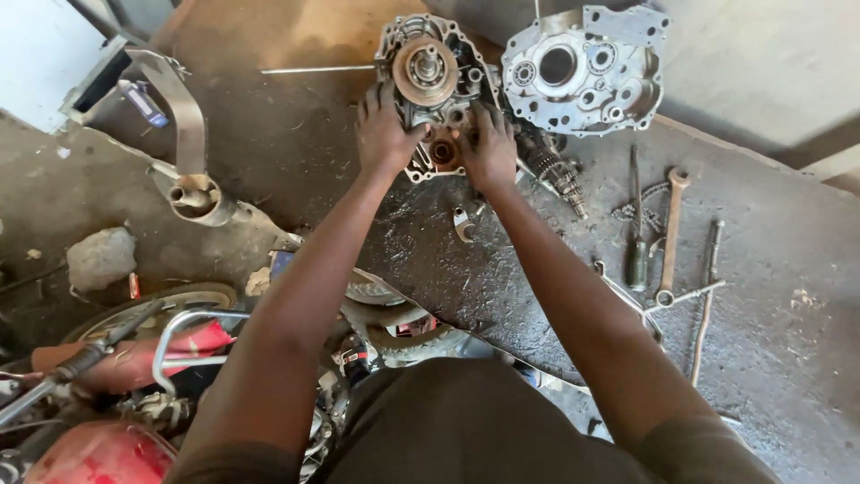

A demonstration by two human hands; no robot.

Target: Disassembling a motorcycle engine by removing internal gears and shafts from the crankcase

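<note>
Head view, looking down onto a dark, oily floor. Both hands rest on an engine crankcase half [436,85] lying near the top centre of the frame.

Left hand [383,134]: fingers spread and pressed against the left edge of the casing, palm down. It grips the casing's side rather than any loose part.

Right hand [490,148]: fingers curled over the lower right part of the same casing, just beside a small brown round part [442,151] that sits between the two hands. Whether the fingertips pinch anything cannot be told.

On the casing's upper face: a round rust-coloured rotor [425,72] with a shaft at its centre.

Second crankcase half [584,67], silver, lies just to the right of the first, inner side up, with several round bores showing. A gear shaft cluster [555,175] lies below it, close to the right wrist.

Small metal piece [463,224] lies on the floor below the hands, apart from them.

Right side of the floor: a screwdriver [635,224], a ring spanner [670,237] and a long thin rod [706,305], well apart from the hands.

Left side: an exhaust pipe [193,193]. Bottom left: red motorcycle parts [98,453] and a tyre [403,332].
</note>
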